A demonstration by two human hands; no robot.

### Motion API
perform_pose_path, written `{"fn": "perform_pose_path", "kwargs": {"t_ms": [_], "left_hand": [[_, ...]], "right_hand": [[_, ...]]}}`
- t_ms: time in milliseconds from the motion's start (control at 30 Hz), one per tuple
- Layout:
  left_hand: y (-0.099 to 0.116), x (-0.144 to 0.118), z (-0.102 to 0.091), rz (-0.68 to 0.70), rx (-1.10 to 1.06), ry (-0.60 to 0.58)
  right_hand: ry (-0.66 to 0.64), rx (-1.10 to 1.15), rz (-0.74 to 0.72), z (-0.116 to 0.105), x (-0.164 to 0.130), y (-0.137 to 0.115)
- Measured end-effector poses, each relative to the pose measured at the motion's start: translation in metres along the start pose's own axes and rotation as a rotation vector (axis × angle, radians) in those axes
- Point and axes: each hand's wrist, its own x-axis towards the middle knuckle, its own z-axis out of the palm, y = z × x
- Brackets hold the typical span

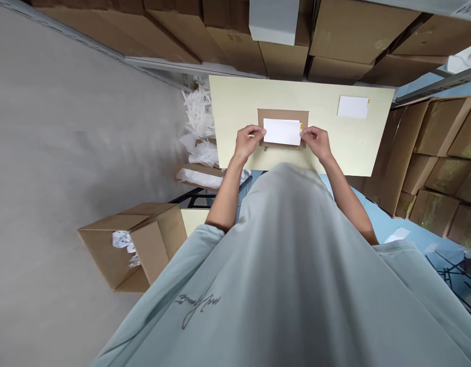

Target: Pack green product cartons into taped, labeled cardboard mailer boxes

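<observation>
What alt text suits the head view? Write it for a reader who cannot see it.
Seen from above, the left hand and right hand pinch the two ends of a white label over a flat brown cardboard piece on a pale table. A second white label lies farther right; cardboard boxes surround the table.

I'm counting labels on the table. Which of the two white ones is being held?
The white label over the brown cardboard piece, pinched at each end by the left hand and right hand. The other white label lies untouched toward the table's far right.
</observation>
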Motion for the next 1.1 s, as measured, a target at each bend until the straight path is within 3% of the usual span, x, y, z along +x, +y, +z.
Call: {"fn": "perform_pose_path", "kwargs": {"t_ms": [233,733,1100], "left_hand": [[-0.012,0.030,0.007,0.014,-0.008,-0.025],[-0.043,0.031,0.011,0.007,-0.061,0.003],[-0.047,0.029,0.016,-0.016,-0.102,0.020]], "right_hand": [[0.040,-0.077,-0.083,-0.004,0.031,0.014],[0.080,-0.248,0.011,0.009,0.023,0.032],[0.081,-0.277,-0.014,0.012,0.021,0.030]]}}
